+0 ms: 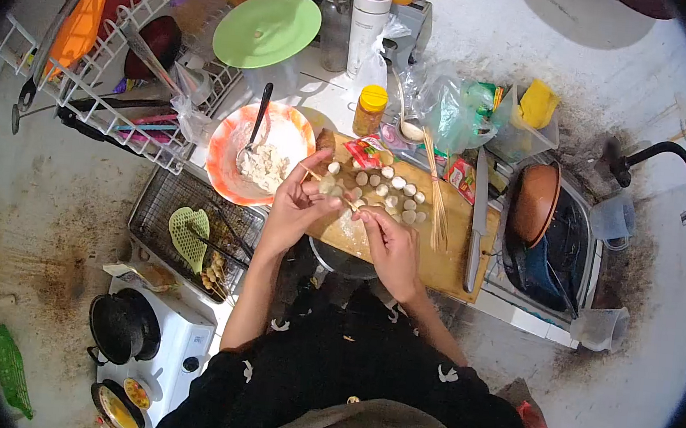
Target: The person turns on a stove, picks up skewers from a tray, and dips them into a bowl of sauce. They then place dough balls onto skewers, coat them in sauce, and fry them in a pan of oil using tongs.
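My left hand (298, 203) pinches a pale round ball (328, 184) over the wooden cutting board (454, 262). A thin bamboo skewer (352, 207) runs between the two hands, and my right hand (389, 247) grips its near end. Several more pale balls (390, 192) lie loose on the board just beyond my fingers. A bundle of skewers (437, 198) rests on the board to the right of them.
An orange bowl (228, 166) of white batter with a spoon sits left of the board. A wire tray (164, 201) holds a green leaf-shaped tool and skewered pieces. A knife (478, 219), a sink with pans (551, 242), a dish rack (111, 51) and a stove (173, 346) surround me.
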The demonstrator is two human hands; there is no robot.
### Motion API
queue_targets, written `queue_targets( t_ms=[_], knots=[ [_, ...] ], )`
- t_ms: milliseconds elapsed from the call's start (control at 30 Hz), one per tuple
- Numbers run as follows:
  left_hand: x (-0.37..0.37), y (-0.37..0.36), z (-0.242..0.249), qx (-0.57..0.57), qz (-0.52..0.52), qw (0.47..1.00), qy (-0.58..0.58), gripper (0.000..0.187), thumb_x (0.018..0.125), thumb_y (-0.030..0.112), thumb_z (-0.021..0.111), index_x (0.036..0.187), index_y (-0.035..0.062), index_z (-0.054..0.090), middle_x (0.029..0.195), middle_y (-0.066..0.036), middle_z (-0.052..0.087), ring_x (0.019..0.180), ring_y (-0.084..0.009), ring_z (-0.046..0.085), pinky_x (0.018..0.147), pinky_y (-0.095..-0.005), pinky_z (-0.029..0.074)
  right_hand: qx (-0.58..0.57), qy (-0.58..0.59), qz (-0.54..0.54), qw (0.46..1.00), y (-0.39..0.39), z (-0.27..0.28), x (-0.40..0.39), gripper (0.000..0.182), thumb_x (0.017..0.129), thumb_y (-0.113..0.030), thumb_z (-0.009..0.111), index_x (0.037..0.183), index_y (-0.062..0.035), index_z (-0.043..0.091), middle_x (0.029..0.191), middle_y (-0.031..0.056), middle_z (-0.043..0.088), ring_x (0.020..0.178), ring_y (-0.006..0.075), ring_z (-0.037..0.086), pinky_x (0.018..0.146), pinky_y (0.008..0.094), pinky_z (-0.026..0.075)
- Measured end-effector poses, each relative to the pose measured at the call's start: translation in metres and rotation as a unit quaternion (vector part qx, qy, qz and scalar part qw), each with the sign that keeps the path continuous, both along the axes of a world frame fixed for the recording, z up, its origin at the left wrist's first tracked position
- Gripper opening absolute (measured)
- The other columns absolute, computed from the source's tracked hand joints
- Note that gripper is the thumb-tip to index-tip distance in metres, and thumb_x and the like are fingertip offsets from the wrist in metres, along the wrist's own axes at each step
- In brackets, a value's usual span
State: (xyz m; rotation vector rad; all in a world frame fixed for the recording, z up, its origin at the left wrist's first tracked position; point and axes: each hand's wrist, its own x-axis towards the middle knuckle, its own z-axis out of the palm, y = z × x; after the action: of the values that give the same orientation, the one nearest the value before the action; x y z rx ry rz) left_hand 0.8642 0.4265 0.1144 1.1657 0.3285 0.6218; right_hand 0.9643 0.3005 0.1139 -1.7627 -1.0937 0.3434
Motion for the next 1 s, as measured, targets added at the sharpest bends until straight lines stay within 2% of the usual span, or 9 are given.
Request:
queue_targets(
  t_ms=[67,167,400,733,1000],
  knots=[
    [0.001,0.001,-0.002,0.014,0.013,1.000,0.013,0.060,0.069,-0.006,0.061,0.121,0.0027,0.032,0.081,-0.004,0.059,0.079,-0.0079,0.055,0.071,-0.0207,0.044,-0.035,-0.026,0.012,0.999,-0.001,-0.003,0.001,0.015,0.083,-0.017,0.048,0.087,-0.0084,0.060,0.063,0.0085,0.058,0.047,0.0200,0.054,0.045,0.0292,0.039],
    [0.002,0.000,0.002,0.031,0.034,0.999,0.029,0.060,0.069,-0.007,0.062,0.120,0.0034,0.033,0.075,-0.002,0.057,0.073,-0.0062,0.055,0.067,-0.0191,0.044,-0.005,-0.026,0.008,1.000,-0.002,-0.010,0.001,0.014,0.082,-0.016,0.049,0.088,-0.0090,0.060,0.065,0.0091,0.059,0.050,0.0219,0.056,0.046,0.0298,0.041],
    [-0.003,0.003,-0.002,0.051,0.042,0.997,0.030,0.062,0.066,-0.008,0.064,0.118,0.0029,0.032,0.073,-0.004,0.059,0.067,-0.0058,0.055,0.060,-0.0170,0.042,0.003,-0.049,0.007,0.999,-0.006,-0.012,0.000,0.013,0.082,-0.016,0.049,0.086,-0.0098,0.060,0.067,0.0091,0.060,0.054,0.0241,0.057,0.048,0.0317,0.042],
    [-0.004,0.002,0.000,0.038,0.054,0.997,0.026,0.064,0.065,-0.008,0.064,0.118,0.0017,0.030,0.075,-0.007,0.061,0.070,-0.0075,0.057,0.061,-0.0179,0.044,-0.018,-0.059,0.001,0.998,-0.007,-0.011,-0.001,0.014,0.082,-0.019,0.050,0.085,-0.0113,0.060,0.069,0.0087,0.060,0.057,0.0254,0.058,0.049,0.0325,0.043],
    [-0.006,0.006,-0.001,0.069,0.081,0.993,0.054,0.066,0.064,-0.009,0.065,0.119,0.0039,0.030,0.074,-0.006,0.061,0.065,-0.0046,0.055,0.058,-0.0157,0.042,-0.008,-0.061,0.003,0.998,-0.005,-0.011,-0.001,0.014,0.082,-0.018,0.050,0.086,-0.0113,0.060,0.069,0.0084,0.061,0.058,0.0247,0.058,0.050,0.0326,0.043]
  ],
)
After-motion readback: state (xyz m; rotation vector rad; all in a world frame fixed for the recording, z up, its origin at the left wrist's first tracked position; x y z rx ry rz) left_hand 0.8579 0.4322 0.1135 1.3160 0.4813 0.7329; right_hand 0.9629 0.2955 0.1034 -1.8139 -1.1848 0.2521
